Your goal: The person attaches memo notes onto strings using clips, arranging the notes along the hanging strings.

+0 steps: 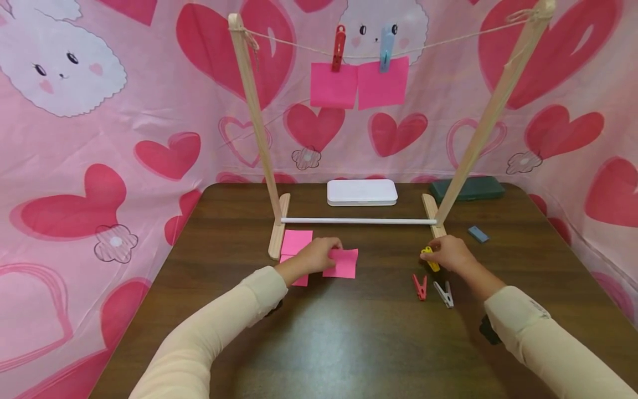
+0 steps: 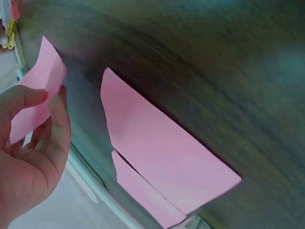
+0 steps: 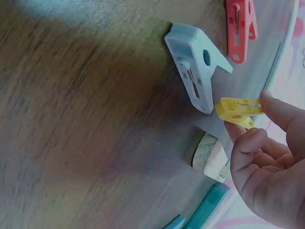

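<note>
My left hand (image 1: 319, 255) pinches a pink paper note (image 1: 343, 264) between thumb and fingers; the left wrist view shows that note (image 2: 45, 81) bent and lifted. Two more pink notes (image 2: 162, 148) lie on the table just beside it. With thumb and fingers, my right hand (image 1: 451, 253) holds a yellow clothespin (image 3: 238, 109) at its handle end. Below that hand on the table are a red clothespin (image 1: 420, 287) and a grey-white clothespin (image 1: 443, 293). Two pink notes (image 1: 333, 86) hang from the string, one under a red clip (image 1: 339, 49), the other under a light blue clip (image 1: 386, 50).
A wooden frame with a left post (image 1: 256, 116), a right post (image 1: 490, 119) and a white crossbar (image 1: 359, 221) stands on the dark table (image 1: 339, 343). Behind it lie a white case (image 1: 362, 192) and a green case (image 1: 468, 189). A small blue block (image 1: 478, 234) sits at right.
</note>
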{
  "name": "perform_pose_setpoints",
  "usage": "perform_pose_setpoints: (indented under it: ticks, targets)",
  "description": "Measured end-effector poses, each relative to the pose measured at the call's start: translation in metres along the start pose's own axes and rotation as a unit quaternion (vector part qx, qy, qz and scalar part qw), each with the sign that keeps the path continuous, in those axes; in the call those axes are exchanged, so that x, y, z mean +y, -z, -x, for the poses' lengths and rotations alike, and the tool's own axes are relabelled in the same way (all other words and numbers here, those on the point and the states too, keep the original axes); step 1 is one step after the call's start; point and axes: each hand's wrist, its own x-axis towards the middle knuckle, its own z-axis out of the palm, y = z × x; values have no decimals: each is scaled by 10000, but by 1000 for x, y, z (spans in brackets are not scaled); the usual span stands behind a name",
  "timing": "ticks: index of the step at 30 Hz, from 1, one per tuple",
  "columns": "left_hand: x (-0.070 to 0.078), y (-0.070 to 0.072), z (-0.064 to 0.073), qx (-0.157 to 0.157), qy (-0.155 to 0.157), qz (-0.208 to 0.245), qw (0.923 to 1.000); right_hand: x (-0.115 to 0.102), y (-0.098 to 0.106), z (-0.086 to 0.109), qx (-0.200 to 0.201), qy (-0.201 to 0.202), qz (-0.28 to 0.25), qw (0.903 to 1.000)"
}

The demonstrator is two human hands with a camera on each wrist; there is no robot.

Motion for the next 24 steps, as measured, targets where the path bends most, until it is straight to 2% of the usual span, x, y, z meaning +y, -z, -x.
perform_pose_setpoints:
  ticks: [3,7,11,14,16,19,22,24]
  targets:
    - [0,-1,-2,171,100,473,9987,0,2,-1,-29,9,-24,10000]
    - [0,-2,-3,539,237,1060,9926,2,4,-1,76,213,18,9997]
    - [1,-4,-2,834,234,1645,9826,3,4,-1,281,533,77,9982]
    - [1,-6,-2,869,378,2102,9730,4,3,0,480,749,96,9960]
    - [2,-8,-1,848,568,2454,9640,4,3,1,591,837,50,9947]
    - [3,-10,0,777,840,3071,9448,4,2,3,757,964,-58,9924]
    - [5,-11,-1,828,973,3563,9256,4,1,5,887,1065,-211,9901]
    - [5,-12,-4,943,976,3705,9189,3,1,5,974,1147,-285,9882]
